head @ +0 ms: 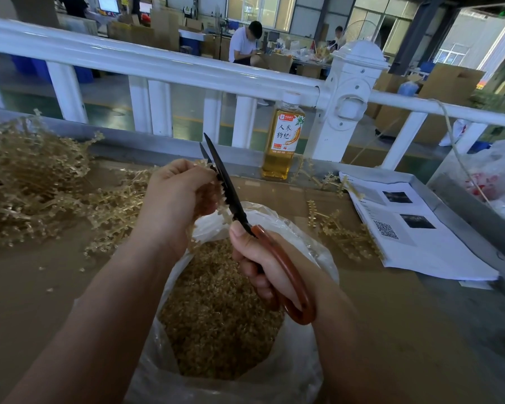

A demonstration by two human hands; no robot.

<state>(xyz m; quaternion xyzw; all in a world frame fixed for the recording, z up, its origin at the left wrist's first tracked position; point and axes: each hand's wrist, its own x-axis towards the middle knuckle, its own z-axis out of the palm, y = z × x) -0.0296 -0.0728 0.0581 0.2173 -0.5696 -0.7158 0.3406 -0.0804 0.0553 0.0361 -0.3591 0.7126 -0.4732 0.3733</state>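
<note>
Snipping that tan plastic sprue (pixel 224 214) pinched in the left hand (pixel 175 196) just above the open bag (pixel 314 244), the right hand (pixel 264 265) clamped on the scissors (pixel 229 194) could nick those fingers since the blades run tight alongside them, imo.

Workshop hall behind a white railing (pixel 158 68)

The railing runs from 9 to 3 o'clock, with a capped post (pixel 353 97) at 1. Beyond it lies a grey-green floor (pixel 105 94) with painted lines. Cardboard boxes (pixel 164 27) stand at 11 and 2, a seated person (pixel 242 42) at 12 (bent over a cluttered table), a standing fan (pixel 362 29) at 1, and daylit windows (pixel 260 8) line the far wall.
</note>
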